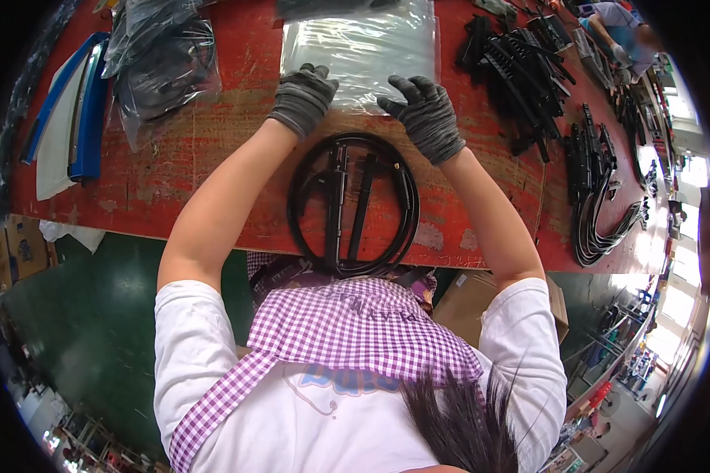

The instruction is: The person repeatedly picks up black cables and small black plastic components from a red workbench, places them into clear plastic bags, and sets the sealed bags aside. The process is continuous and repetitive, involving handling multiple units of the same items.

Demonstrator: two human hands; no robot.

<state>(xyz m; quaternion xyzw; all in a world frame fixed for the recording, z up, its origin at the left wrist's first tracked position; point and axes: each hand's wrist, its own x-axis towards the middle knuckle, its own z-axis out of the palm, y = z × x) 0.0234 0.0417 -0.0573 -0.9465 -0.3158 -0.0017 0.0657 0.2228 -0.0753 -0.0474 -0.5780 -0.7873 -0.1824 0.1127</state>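
Note:
Both my hands wear dark grey striped gloves and reach over a stack of clear plastic bags at the far middle of the table. My left hand rests on the near left part of the stack, fingers bent and a little apart, with nothing visible in its grasp. At the near right corner, my right hand has its thumb and fingers apart, touching or just above the plastic. Between my forearms lies a coiled black cable; a long black bar-shaped part and a thinner black strip lie within the coil.
On the red worn table, bagged dark parts and a blue holder with pale sheets sit left. Piled black parts and bundled cables lie right. A cardboard box is under the front edge. Another person is far right.

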